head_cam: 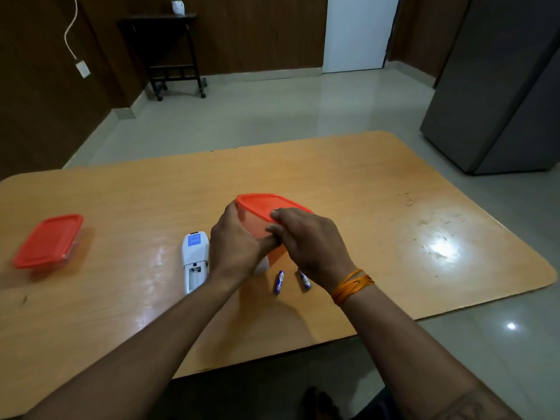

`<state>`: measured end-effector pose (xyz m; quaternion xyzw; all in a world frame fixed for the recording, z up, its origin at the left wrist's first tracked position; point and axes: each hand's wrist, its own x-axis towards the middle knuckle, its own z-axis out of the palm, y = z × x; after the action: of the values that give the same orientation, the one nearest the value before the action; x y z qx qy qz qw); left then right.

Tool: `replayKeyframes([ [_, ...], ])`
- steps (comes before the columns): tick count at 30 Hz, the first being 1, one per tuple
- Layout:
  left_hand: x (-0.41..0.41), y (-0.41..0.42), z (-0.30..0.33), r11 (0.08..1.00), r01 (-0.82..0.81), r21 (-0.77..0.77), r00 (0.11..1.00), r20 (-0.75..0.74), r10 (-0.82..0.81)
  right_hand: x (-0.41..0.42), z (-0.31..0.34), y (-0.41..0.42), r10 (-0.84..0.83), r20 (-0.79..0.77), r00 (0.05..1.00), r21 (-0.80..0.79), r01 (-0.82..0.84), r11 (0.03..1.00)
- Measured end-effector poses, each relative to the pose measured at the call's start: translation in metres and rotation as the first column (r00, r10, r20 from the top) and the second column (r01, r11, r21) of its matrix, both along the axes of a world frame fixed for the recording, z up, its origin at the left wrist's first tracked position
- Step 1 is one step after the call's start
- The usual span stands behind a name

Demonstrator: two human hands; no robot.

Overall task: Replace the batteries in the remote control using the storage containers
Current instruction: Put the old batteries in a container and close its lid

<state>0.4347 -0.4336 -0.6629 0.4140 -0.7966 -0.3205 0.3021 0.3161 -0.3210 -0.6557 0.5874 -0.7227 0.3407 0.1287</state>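
On a glossy wooden tabletop [363,177], both hands — left hand [239,247], right hand [309,244] — grip a light, slippery plastic container [257,228], fingertips prying its flexible orange lid [263,206] at the rim.

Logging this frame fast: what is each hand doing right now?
Left hand: closed around the side of the orange-lidded container.
Right hand: gripping the same container at its lid edge.

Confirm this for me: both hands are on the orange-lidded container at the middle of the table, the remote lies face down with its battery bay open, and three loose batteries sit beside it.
Wrong on one count: the head view shows two loose batteries, not three. The rest stands: the left hand and right hand hold the orange-lidded container, and the remote lies face down, bay open.
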Motion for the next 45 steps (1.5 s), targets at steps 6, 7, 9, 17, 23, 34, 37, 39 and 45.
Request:
replayKeyframes([
  [6,0.006,-0.008,0.005,0.998,0.049,-0.037,0.999,-0.012,-0.049,0.008,-0.002,-0.003,-0.040,0.004,0.999,-0.081,0.040,0.996],
  [7,0.006,-0.008,0.005,0.998,0.052,-0.042,0.999,-0.009,-0.052,0.008,-0.002,-0.004,-0.043,0.005,0.999,-0.098,0.043,0.994],
  [9,0.007,-0.007,0.008,0.997,0.059,-0.051,0.998,-0.013,-0.060,0.008,-0.002,-0.004,-0.048,-0.003,0.999,-0.134,0.047,0.990],
  [17,0.012,-0.007,0.010,0.986,0.135,-0.096,0.991,-0.005,-0.137,-0.001,0.006,-0.003,-0.147,0.027,0.989,-0.227,0.149,0.962],
  [23,0.014,-0.006,0.004,0.986,0.147,-0.076,0.989,-0.015,-0.148,-0.002,0.009,0.001,-0.082,0.046,0.996,-0.236,0.091,0.967],
  [34,0.011,-0.019,-0.004,0.982,0.181,-0.055,0.980,-0.077,-0.185,-0.030,-0.011,0.007,-0.194,0.093,0.976,-0.153,0.207,0.966],
  [37,0.008,-0.018,-0.004,0.979,0.197,-0.055,0.976,-0.081,-0.201,-0.041,-0.010,0.009,-0.292,0.252,0.923,-0.185,0.342,0.921],
  [39,0.005,-0.018,-0.005,0.977,0.207,-0.043,0.975,-0.078,-0.209,-0.050,-0.009,0.016,-0.340,0.366,0.866,-0.190,0.427,0.884],
  [45,-0.005,-0.018,-0.016,0.988,0.155,-0.019,0.988,0.021,-0.154,-0.085,-0.010,0.044,-0.429,0.665,0.611,-0.104,0.645,0.757],
])
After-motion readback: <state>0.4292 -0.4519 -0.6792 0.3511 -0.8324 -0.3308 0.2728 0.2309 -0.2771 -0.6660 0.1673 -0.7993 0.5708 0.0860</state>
